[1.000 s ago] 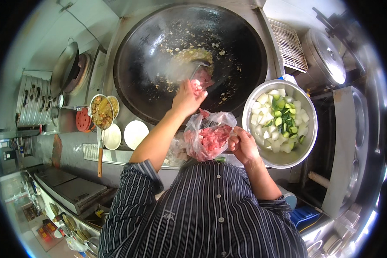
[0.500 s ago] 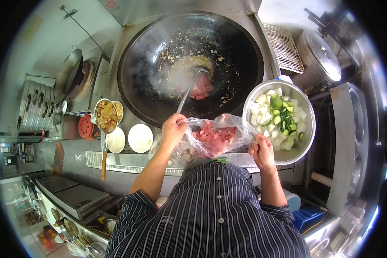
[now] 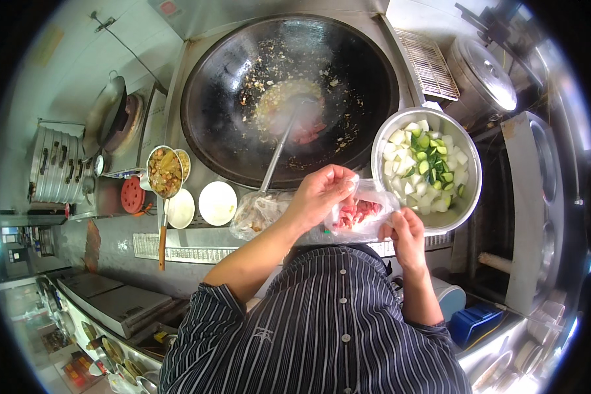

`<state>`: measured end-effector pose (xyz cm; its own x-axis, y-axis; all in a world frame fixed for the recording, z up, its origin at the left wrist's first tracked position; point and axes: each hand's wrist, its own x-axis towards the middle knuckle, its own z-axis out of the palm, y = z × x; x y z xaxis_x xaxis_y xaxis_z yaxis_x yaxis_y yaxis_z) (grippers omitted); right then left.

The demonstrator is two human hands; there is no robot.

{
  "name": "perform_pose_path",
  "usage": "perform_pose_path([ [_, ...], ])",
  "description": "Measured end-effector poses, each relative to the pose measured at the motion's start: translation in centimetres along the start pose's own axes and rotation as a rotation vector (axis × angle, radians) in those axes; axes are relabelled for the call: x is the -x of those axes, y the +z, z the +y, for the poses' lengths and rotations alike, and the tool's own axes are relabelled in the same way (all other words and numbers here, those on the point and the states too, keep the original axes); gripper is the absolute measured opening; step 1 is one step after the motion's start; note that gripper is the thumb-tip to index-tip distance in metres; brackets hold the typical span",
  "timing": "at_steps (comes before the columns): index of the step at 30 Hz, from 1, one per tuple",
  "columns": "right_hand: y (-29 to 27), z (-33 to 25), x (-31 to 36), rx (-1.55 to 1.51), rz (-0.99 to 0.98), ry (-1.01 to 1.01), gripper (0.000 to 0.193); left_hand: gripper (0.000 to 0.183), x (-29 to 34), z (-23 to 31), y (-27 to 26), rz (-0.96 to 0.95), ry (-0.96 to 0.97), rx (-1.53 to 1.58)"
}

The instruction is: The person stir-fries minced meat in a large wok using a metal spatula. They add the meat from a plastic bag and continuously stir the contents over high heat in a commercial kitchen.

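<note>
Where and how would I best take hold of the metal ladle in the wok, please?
Probably by the outer end of its handle, coming from the near side: the ladle slants across the wok toward the person, that end reaching the near rim, while its head lies deep in the steamy middle beside the meat.

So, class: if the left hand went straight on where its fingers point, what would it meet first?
Past the plastic bag it grips, the left hand would probably meet the metal bowl at its left rim, though depth is unclear here.
</note>
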<state>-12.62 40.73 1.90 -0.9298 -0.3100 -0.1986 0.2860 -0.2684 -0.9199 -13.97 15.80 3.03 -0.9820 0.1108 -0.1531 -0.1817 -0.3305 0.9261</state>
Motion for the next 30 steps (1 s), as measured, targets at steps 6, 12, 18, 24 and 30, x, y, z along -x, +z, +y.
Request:
perform_pose_path([
  [6,-2.0,2.7,-2.2,0.335,0.102,0.097,0.029,0.056,-4.7,-4.9,-12.7,0.370,-0.176,-1.484],
  [12,-0.6,0.3,-3.6,0.787,0.080,-0.126,0.016,0.057,-6.8,-7.3,-19.5,0.243,-0.483,-1.677],
  [18,-1.6,-1.5,-4.0,0.749,0.044,-0.240,0.009,0.057,-2.5,7.1,-17.6,-0.052,-0.485,-1.652],
  [24,-3.0,-1.0,-3.9,0.784,0.036,-0.079,0.008,0.047,-1.6,15.4,-13.8,-0.393,-0.718,-1.790],
  [30,-1.8,-2.5,-5.1,0.824,-0.051,-0.181,0.009,0.034,-15.5,6.2,-15.2,-0.015,-0.515,-1.839],
])
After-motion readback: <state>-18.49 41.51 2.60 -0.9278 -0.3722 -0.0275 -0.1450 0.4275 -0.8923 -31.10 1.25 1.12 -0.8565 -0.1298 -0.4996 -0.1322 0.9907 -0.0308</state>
